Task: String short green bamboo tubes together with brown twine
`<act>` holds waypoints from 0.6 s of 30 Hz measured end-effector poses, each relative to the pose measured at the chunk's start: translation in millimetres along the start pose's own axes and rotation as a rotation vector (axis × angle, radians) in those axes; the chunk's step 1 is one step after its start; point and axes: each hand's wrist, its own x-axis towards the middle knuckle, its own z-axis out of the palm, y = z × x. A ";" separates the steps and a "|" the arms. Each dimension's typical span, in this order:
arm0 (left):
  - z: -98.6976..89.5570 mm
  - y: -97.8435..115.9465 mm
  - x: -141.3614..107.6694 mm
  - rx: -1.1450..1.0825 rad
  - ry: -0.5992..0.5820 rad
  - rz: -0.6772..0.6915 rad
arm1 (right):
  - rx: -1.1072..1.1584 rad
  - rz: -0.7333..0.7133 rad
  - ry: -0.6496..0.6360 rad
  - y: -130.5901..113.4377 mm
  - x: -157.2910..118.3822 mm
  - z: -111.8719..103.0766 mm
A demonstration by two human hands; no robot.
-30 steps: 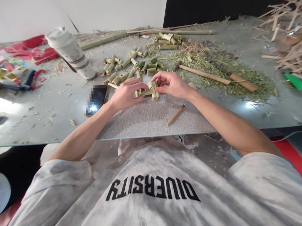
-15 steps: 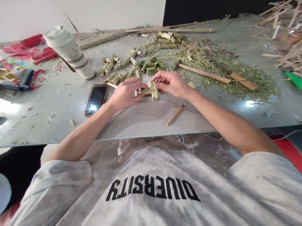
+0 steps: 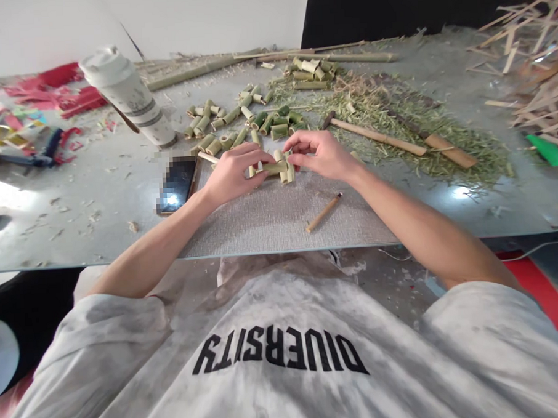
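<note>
Several pale green bamboo pieces [image 3: 274, 168] lie together on a grey textured mat [image 3: 243, 226], between my two hands. From the left side my left hand [image 3: 238, 172] is closed round the left end of these pieces, thumb and fingertips on either side. My right hand [image 3: 320, 155] pinches at the top right of the same pieces with thumb and forefinger; its other fingers are curled. What the right fingertips hold is too small to make out. A short brown stick-like tool [image 3: 324, 213] rests on the mat below the right hand.
Cut bamboo tubes [image 3: 231, 115] lie behind the hands. At the left are a phone [image 3: 178, 182] and a tall white cup [image 3: 133, 101]. A hammer [image 3: 380, 136] and a wooden-handled blade [image 3: 449, 150] lie on green shavings at the right. Thin sticks [image 3: 542, 99] are piled far right.
My right hand has risen slightly from the side of the bamboo pieces to their top right. The left hand has stayed nearly in place.
</note>
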 end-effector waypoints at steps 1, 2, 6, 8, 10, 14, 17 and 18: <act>0.8 1.2 2.7 -0.006 0.010 -0.021 | -0.003 0.005 -0.001 -0.3 1.0 -2.9; 1.3 2.4 6.9 -0.017 0.013 -0.041 | -0.013 0.016 -0.002 -0.2 2.0 -6.6; 3.2 5.3 37.1 -0.073 -0.033 -0.110 | -0.114 0.112 0.025 6.5 4.0 -28.1; 8.0 3.9 55.4 -0.084 -0.050 -0.136 | -0.232 0.155 0.076 12.7 3.5 -39.5; 17.5 0.8 70.4 -0.089 -0.101 -0.133 | -0.378 0.187 0.113 19.2 2.7 -48.2; 41.5 -6.9 82.6 -0.082 -0.196 -0.149 | -0.532 0.213 0.080 29.6 3.3 -52.7; 50.6 -12.1 80.2 -0.101 -0.187 -0.213 | -0.575 0.187 0.076 32.0 4.6 -49.8; 51.4 -13.6 78.7 -0.111 -0.180 -0.222 | -0.596 0.169 0.078 31.4 4.7 -48.9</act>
